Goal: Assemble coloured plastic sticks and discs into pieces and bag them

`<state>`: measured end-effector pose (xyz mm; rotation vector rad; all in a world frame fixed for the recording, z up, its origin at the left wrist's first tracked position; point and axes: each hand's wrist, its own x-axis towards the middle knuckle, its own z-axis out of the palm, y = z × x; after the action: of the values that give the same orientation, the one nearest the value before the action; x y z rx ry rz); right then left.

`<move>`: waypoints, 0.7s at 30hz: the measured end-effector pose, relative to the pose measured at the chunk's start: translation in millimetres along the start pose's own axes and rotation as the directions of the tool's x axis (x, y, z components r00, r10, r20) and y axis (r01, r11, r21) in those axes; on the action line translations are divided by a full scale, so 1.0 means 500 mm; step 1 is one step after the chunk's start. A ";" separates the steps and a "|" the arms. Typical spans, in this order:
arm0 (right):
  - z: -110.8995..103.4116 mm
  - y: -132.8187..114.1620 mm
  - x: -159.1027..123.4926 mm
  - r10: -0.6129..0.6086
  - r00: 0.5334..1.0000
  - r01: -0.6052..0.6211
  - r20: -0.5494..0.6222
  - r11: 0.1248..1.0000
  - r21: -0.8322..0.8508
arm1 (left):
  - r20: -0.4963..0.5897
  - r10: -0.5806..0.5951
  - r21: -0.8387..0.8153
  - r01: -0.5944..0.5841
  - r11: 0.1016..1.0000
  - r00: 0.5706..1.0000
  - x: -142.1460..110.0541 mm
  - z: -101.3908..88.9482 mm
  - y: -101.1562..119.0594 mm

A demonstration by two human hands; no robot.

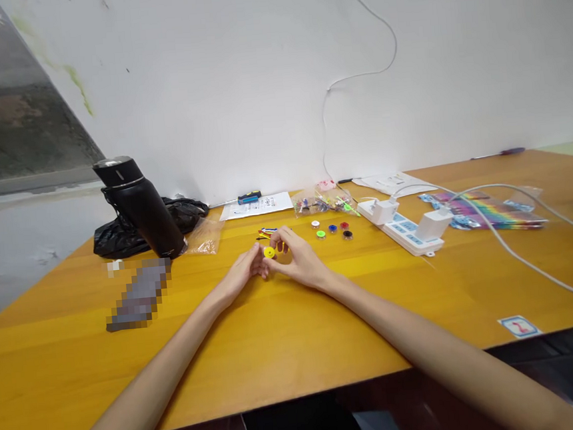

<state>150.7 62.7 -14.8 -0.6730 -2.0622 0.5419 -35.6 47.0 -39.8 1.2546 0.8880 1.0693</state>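
Bare forearms angled inward, left hand and right hand close together, fingers bent

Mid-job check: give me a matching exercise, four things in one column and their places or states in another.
1. yellow disc
2. black bottle
3. power strip
4. numbered card

A. in front of the black plastic bag
B. near the front edge of the table
C. between the left hand and the right hand
D. has white adapters plugged in

Pairs: 1-C, 2-A, 3-D, 4-B
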 end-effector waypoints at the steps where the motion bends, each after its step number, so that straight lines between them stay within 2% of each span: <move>1: 0.001 -0.002 -0.001 -0.010 1.000 0.010 0.006 1.000 -0.014 | -0.003 -0.001 -0.005 0.001 1.000 1.000 -0.001 0.001 0.001; 5: 0.001 -0.004 -0.002 -0.022 1.000 0.022 0.000 0.997 -0.070 | -0.002 0.002 -0.024 -0.002 1.000 1.000 -0.001 0.001 0.001; 9: -0.016 0.003 0.005 -0.002 0.990 -0.020 -0.140 0.988 -0.153 | 0.032 0.013 -0.012 -0.013 1.000 0.999 0.001 -0.003 0.000; 15: -0.071 0.015 0.016 -0.003 0.928 -0.093 -0.372 0.966 -0.240 | 0.036 0.007 0.028 -0.008 1.000 0.999 0.002 -0.002 0.005; 21: -0.106 0.019 0.019 -0.037 0.864 -0.135 -0.501 0.943 -0.303 | 0.036 0.008 0.027 -0.009 1.000 0.999 0.002 -0.001 0.005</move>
<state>193.7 82.7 12.9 -0.9537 -1.6470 0.0246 -36.1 47.9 -37.5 1.2970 0.8728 1.0417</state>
